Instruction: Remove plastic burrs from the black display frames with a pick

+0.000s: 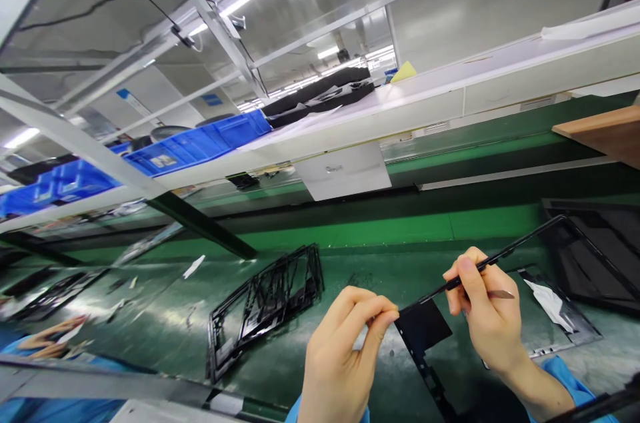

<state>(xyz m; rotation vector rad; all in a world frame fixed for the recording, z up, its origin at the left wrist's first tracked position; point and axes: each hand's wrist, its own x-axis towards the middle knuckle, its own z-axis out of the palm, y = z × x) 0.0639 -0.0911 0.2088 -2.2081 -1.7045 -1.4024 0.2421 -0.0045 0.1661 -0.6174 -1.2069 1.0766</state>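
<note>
A thin black rectangular frame [526,242] is held up in front of me, tilted above the bench. My left hand [343,346] pinches its near left corner between thumb and fingertips. Further along the same edge, my right hand [490,316] grips the frame between thumb and fingers. A small pointed metal blade [501,294] sticks out of the right hand; its other end is hidden by the fingers. Below the right hand, another black frame with a crumpled white paper [550,303] on it lies on the bench.
Left of my hands, several black frames [265,306] lie stacked on the green bench [175,316]. Dark panels [595,250] rest at the right. A shelf [450,103] with blue bins [200,143] runs above. Another person's hands [55,336] show at far left.
</note>
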